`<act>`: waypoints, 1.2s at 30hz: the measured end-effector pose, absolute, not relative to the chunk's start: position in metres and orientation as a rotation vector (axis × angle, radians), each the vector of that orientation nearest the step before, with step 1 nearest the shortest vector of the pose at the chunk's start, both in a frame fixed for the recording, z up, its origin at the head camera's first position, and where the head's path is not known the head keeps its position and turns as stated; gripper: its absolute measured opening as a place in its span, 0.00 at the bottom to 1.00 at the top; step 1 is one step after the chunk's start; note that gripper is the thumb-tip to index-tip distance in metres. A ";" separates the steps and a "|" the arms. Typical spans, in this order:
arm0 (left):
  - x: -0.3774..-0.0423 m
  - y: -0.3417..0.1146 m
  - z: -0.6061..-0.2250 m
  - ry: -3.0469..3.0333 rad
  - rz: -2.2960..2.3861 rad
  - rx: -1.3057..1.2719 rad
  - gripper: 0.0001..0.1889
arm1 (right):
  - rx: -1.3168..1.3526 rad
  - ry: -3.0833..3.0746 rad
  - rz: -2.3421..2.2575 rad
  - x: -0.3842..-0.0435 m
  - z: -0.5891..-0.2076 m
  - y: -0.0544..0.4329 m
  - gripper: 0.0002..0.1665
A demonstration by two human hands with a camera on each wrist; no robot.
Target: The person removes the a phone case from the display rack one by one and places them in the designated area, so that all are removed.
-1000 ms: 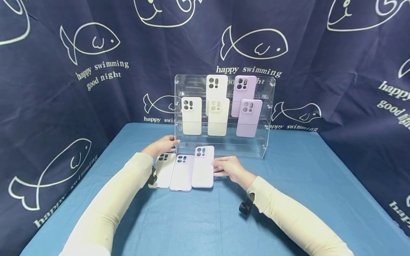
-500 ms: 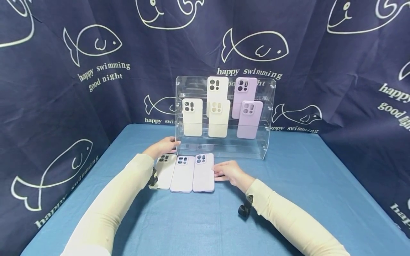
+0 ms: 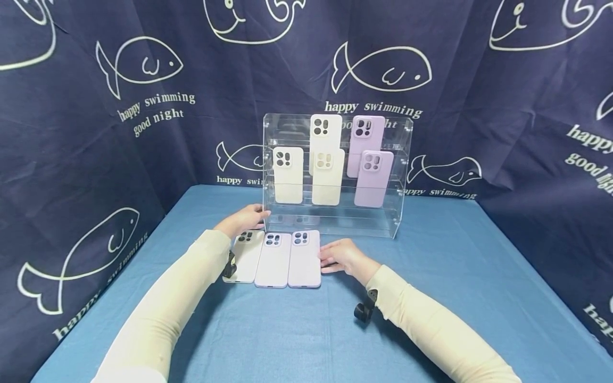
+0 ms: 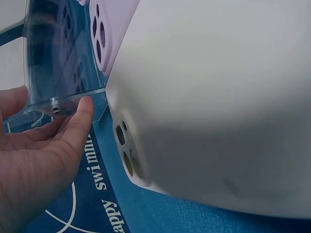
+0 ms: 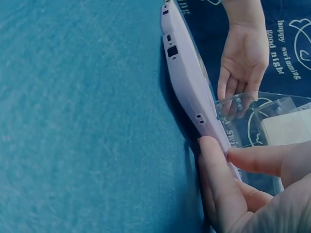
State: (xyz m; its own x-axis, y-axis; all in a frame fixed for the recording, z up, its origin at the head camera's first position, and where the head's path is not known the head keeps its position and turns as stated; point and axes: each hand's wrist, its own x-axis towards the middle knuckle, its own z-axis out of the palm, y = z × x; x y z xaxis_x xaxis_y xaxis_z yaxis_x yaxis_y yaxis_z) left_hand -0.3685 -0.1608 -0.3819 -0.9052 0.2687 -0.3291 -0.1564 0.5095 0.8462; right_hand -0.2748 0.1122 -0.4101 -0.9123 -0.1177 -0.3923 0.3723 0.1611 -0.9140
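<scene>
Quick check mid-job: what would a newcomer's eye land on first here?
Probably the clear plastic tiered stand at the centre of the head view, holding three off-white phone cases and two purple phone cases. Next, the row of three pale rectangular phone cases in front, on the blue cloth. The left hand touches the stand's left edge, while the right hand pinches the row's rightmost case.

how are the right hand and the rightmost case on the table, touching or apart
Touching. In the right wrist view, the right hand has fingers against the side of the lilac case.
</scene>
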 end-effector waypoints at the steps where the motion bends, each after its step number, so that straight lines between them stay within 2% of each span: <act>1: -0.369 -0.161 -0.382 2.331 1.371 0.093 0.34 | 0.245 2.076 -1.804 -0.275 -0.410 0.112 0.19; 36: -0.372 -0.156 -0.380 2.297 1.439 0.068 0.33 | 0.257 2.141 -1.793 -0.268 -0.412 0.097 0.24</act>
